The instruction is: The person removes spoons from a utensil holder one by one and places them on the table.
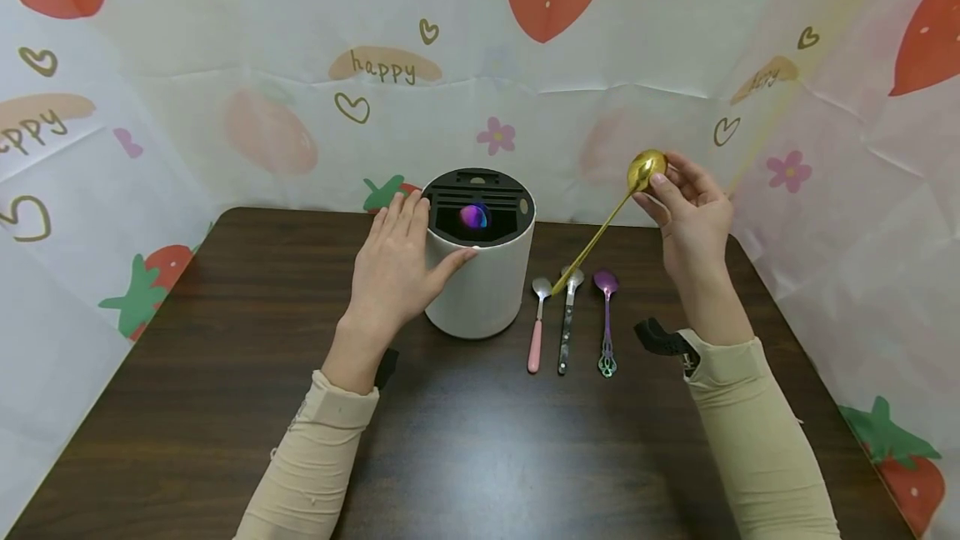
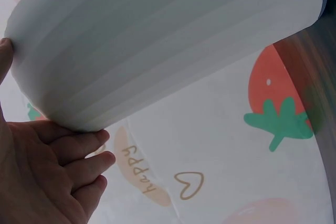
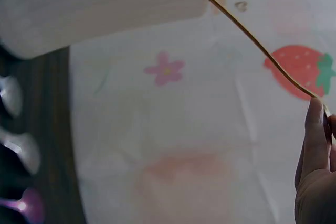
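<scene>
A white cylindrical utensil holder [image 1: 480,290] with a black slotted top stands upright on the table; a shiny purple-blue rounded thing [image 1: 474,216] shows in its opening. My left hand [image 1: 393,269] rests against the holder's left side near the rim, fingers straight, thumb along the front. In the left wrist view, the holder's white wall [image 2: 173,40] lies between thumb and fingers. My right hand [image 1: 693,207] pinches a gold spoon [image 1: 647,167] by its bowl, raised right of the holder. The gold handle [image 3: 247,32] slants down toward the spoons on the table.
Right of the holder lie a pink-handled spoon [image 1: 536,340], a spoon with a dark patterned handle [image 1: 566,332] and a purple spoon [image 1: 606,286], bowls pointing away from me. Printed cloth [image 1: 285,48] with strawberries hangs behind and beside the dark wooden table [image 1: 187,407].
</scene>
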Motion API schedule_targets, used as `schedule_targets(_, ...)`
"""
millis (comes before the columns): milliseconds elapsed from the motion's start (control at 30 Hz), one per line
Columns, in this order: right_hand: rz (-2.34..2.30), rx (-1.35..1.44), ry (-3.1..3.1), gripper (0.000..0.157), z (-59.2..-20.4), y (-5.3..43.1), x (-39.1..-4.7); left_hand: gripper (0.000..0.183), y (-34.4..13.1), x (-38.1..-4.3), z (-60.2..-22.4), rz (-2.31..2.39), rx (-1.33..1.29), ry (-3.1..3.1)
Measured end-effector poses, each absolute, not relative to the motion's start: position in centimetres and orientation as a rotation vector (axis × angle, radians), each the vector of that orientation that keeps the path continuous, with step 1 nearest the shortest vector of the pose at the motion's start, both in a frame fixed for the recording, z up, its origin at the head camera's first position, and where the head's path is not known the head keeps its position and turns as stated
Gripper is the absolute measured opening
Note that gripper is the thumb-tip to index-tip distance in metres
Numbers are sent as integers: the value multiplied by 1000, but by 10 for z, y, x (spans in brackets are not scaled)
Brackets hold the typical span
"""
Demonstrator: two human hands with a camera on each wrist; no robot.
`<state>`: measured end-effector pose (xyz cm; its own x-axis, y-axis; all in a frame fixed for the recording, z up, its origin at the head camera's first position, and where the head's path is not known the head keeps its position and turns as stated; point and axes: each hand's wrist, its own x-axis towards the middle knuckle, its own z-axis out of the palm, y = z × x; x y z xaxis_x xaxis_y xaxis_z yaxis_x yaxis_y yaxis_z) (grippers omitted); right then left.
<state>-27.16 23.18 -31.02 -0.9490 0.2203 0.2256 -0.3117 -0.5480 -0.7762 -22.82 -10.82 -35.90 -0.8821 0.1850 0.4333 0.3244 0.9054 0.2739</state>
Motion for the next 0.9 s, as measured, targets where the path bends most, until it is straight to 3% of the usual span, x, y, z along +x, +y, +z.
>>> schedule_targets(633, 2404, -105, -1963, 21, -399, 306, -280, 98, -109, -229, -361, -490, -375, -2659)
schedule_targets(900, 2340, -142, -2149, 21, -424, 324, -291, 98, -110, -228, -361, -481, -370, -2651)
